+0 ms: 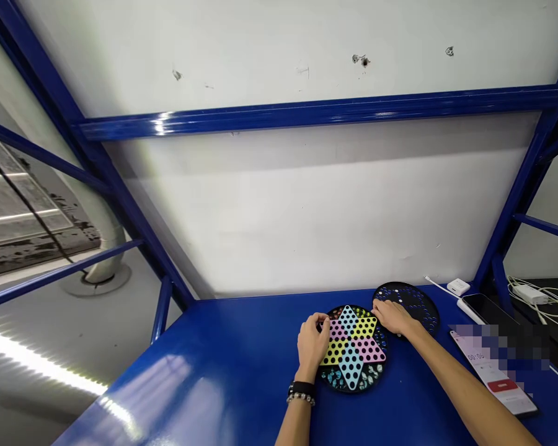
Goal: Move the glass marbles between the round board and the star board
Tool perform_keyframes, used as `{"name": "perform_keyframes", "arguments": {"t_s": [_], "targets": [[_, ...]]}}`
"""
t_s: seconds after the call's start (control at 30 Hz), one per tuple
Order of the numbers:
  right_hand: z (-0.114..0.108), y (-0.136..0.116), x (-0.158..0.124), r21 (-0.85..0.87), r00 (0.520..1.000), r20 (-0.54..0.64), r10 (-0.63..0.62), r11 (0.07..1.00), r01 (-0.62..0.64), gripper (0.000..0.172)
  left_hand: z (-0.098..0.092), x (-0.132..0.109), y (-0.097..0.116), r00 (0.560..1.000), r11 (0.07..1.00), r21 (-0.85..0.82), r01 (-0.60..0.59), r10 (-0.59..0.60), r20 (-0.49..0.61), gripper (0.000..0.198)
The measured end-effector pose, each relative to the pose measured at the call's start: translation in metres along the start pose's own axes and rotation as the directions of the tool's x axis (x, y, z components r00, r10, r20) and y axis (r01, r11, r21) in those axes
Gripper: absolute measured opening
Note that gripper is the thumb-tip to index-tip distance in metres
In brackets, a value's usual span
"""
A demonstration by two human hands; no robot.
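Grip: left hand (311, 344) and right hand (393, 317) sit at opposite edges of a star-patterned Chinese checkers board (351, 365), fingers curled; clamping unconfirmed from the head view. Board lies on the blue table (177, 384), a black disc (411, 303) far right (blue marbles seated). Mixed marbles (369, 378) lie along the board's near rim.

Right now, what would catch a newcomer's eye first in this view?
The colourful star-patterned Chinese checkers board stands out near the front of the blue table, with the left hand and right hand on it. Just beyond, to the right, lies a black disc. Glossy blue beams cross the white wall above.
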State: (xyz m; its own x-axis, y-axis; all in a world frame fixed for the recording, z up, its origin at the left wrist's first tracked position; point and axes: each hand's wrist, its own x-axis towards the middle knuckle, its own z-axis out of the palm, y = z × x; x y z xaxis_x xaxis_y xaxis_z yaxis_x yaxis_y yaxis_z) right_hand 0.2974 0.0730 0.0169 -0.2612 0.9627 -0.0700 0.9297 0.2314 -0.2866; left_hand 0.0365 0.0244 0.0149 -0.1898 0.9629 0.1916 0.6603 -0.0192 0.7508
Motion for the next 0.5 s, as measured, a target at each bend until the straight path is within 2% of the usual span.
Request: {"name": "perform_keyframes", "arguments": {"t_s": [0.1, 0.2, 0.27, 0.33, 0.43, 0.5], "targets": [[-0.005, 0.007, 0.003, 0.147, 0.998, -0.063, 0.004, 0.989, 0.005, 0.028, -0.001, 0.003, -0.001, 0.998, 0.991, -0.122, 0.06, -0.063, -0.015, 0.033], [-0.01, -0.007, 0.005, 0.303, 0.985, -0.173, 0.022, 0.952, 0.032, 0.029, -0.002, 0.009, -0.004, 0.988, 0.946, -0.305, 0.105, -0.134, -0.077, 0.039], [-0.011, -0.033, 0.006, 0.316, 0.981, -0.195, -0.015, 0.945, 0.077, 0.03, -0.003, 0.014, -0.007, 0.969, 0.902, -0.414, 0.122, -0.199, -0.149, 0.043], [-0.01, -0.069, 0.005, 0.279, 0.983, -0.149, -0.105, 0.95, 0.143, 0.033, -0.002, 0.018, -0.013, 0.943, 0.852, -0.505, 0.14, -0.271, -0.196, 0.046], [-0.001, -0.123, 0.005, 0.123, 0.972, -0.117, -0.205, 0.968, 0.219, 0.027, 0.001, 0.022, -0.023, 0.923, 0.802, -0.577, 0.155, -0.326, -0.206, 0.047], [0.008, -0.149, 0.005, -0.012, 0.958, -0.076, -0.276, 0.961, 0.276, 0.024, 0.002, 0.024, -0.029, 0.92, 0.794, -0.589, 0.154, -0.332, -0.208, 0.046]]}}
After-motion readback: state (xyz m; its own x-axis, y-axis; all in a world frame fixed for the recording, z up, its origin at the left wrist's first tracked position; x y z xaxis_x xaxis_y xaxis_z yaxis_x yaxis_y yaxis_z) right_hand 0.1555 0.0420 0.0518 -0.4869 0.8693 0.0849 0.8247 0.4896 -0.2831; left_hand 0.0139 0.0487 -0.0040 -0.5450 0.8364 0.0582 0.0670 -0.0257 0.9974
